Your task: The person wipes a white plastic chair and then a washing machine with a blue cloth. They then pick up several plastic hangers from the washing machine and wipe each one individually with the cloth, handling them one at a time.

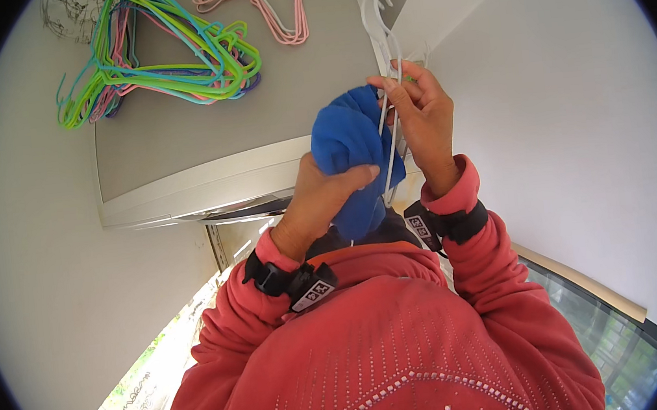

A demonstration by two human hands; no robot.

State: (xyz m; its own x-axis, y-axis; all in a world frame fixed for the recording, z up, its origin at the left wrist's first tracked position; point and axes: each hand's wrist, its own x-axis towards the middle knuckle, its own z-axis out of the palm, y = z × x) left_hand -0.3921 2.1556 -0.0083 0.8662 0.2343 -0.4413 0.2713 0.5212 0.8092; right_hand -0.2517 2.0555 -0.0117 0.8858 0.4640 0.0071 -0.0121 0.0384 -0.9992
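Observation:
A bunched blue cloth (348,132) is gripped in my left hand (327,190), with the thumb lying across its front. My right hand (423,107) pinches a white clothes hanger (391,134) between thumb and fingers. The hanger stands nearly upright in the picture, its hook toward the top and its lower end beside the cloth. Its side runs along the right edge of the cloth. Whether any of the cloth is threaded over the hanger cannot be made out. Part of the right fingers is hidden behind the hanger.
Several green, blue and pink hangers (174,80) lie piled on a grey-topped white appliance (293,90). More pink and white hangers (288,31) lie beyond them. White walls (555,94) flank both sides. Behind me on the right is a window (599,303).

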